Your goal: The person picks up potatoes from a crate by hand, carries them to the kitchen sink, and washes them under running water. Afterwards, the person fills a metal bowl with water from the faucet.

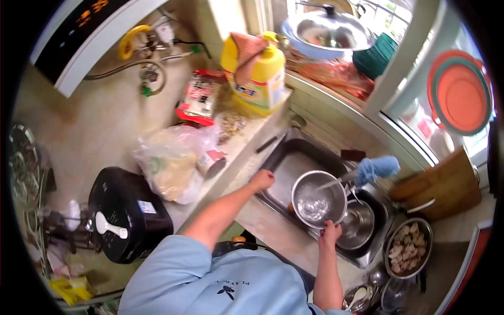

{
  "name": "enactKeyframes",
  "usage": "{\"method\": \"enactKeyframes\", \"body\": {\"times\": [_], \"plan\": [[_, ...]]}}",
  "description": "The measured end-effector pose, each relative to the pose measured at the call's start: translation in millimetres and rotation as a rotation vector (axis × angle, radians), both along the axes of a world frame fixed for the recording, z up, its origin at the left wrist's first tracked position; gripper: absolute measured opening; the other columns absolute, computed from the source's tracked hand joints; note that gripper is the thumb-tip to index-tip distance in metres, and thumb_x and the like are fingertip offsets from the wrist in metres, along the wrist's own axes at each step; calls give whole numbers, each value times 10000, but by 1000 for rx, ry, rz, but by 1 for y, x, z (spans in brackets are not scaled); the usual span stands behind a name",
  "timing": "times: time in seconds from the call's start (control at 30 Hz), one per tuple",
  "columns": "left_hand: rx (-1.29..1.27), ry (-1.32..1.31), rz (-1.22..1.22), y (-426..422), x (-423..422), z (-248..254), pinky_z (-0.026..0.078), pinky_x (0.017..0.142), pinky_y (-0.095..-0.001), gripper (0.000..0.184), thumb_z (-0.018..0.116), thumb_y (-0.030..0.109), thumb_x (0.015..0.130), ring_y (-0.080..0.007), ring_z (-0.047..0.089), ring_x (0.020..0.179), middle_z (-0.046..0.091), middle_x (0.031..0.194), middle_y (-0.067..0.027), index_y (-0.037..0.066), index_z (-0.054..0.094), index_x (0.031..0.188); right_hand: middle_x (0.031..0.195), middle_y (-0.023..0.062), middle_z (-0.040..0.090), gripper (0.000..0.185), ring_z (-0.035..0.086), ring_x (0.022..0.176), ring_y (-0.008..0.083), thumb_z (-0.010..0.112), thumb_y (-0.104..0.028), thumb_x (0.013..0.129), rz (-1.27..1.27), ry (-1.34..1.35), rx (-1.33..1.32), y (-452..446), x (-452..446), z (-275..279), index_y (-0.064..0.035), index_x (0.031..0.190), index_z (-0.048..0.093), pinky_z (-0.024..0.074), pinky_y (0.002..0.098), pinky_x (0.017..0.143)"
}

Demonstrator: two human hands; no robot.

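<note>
My right hand point(329, 232) grips the near rim of a stainless steel bowl point(300, 216), which it holds over the sink point(283, 164). Water runs from the tap point(336, 181) into the bowl and churns inside it. A blue cloth point(379, 169) is wrapped around the tap. My left hand point(263, 180) is closed near the sink's left edge; whatever may be in its fingers is hidden. Partly behind the held bowl, another metal bowl point(362, 231) sits in the right basin.
A metal bowl of meat pieces point(407, 249) stands right of the sink, near a wooden cutting board point(446, 186). Leftward on the counter are a yellow pump bottle point(262, 79), a red packet point(199, 97), a plastic bag point(170, 163) and a black rice cooker point(118, 199).
</note>
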State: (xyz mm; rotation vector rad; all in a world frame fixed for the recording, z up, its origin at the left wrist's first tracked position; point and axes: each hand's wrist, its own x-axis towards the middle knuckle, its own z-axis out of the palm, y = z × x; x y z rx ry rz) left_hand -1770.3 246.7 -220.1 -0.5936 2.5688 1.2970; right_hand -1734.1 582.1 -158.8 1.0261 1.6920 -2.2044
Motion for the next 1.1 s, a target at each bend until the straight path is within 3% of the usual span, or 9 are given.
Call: {"method": "enactKeyframes", "body": {"times": [0.13, 0.2, 0.27, 0.37, 0.53, 0.7, 0.9, 1.03, 1.1], "plan": [[-57, 264, -49, 11, 9, 34, 495, 705, -357, 200, 612, 207, 800, -266, 635, 756, 661, 803, -138, 34, 661, 887, 672, 23, 518, 186, 426, 429, 104, 578, -19, 691, -8, 31, 5, -1, 5, 12, -50, 860, 509, 311, 242, 369], [-143, 702, 260, 20, 38, 58, 489, 648, -345, 135, 615, 170, 806, -239, 622, 702, 642, 743, -119, 54, 655, 862, 675, 13, 526, 181, 425, 430, 98, 584, -11, 688, 0, -22, 87, 3, 5, -1, -50, 852, 520, 307, 239, 367], [-296, 551, 313, -13, 84, 27, 483, 608, -321, 103, 617, 152, 811, -215, 616, 663, 626, 707, -105, 69, 655, 860, 680, 8, 532, 183, 433, 444, 90, 571, 2, 688, 36, 7, 29, 1, 4, 2, -44, 859, 528, 302, 233, 370], [-199, 405, 279, -21, 110, 52, 483, 571, -323, 130, 616, 174, 829, -209, 611, 615, 631, 708, -96, 62, 647, 887, 682, 14, 539, 194, 434, 437, 92, 553, 26, 679, 49, 7, -9, 0, 9, 8, -38, 862, 544, 315, 230, 376], [-9, 326, 170, 6, 43, 84, 502, 653, -289, 191, 604, 174, 849, -161, 633, 693, 660, 774, -88, 32, 637, 972, 677, 26, 545, 173, 447, 430, 109, 551, 25, 690, 6, 31, -4, 3, 11, 12, -30, 854, 545, 319, 239, 355], [-325, 628, -196, 59, 26, 162, 493, 634, -333, 141, 635, 104, 771, -238, 634, 692, 662, 788, -122, 31, 661, 889, 630, 15, 532, 125, 445, 431, 100, 585, 23, 688, -27, 59, 39, -4, 23, 0, -42, 787, 542, 299, 249, 353], [265, 339, -534, 191, 33, 185, 505, 716, -321, 225, 631, 195, 797, -235, 658, 796, 670, 890, -149, 17, 661, 931, 747, 21, 589, 154, 507, 524, 79, 614, -52, 747, -131, 191, -25, -16, 37, -19, -34, 899, 590, 353, 237, 397], [545, -24, -354, 275, -15, 145, 501, 693, -315, 232, 601, 199, 829, -202, 648, 811, 666, 874, -84, 47, 635, 1001, 807, 6, 581, 190, 539, 625, 85, 681, -135, 785, -65, 157, 16, -17, 43, 0, -31, 899, 569, 399, 233, 486], [909, -345, -20, 310, -40, 120, 485, 649, -307, 229, 597, 184, 831, -194, 628, 834, 607, 928, -54, 79, 580, 1034, 839, 13, 590, 205, 549, 669, 87, 685, -141, 786, -47, 120, -21, -16, 47, -7, -29, 918, 575, 419, 236, 528]]}}
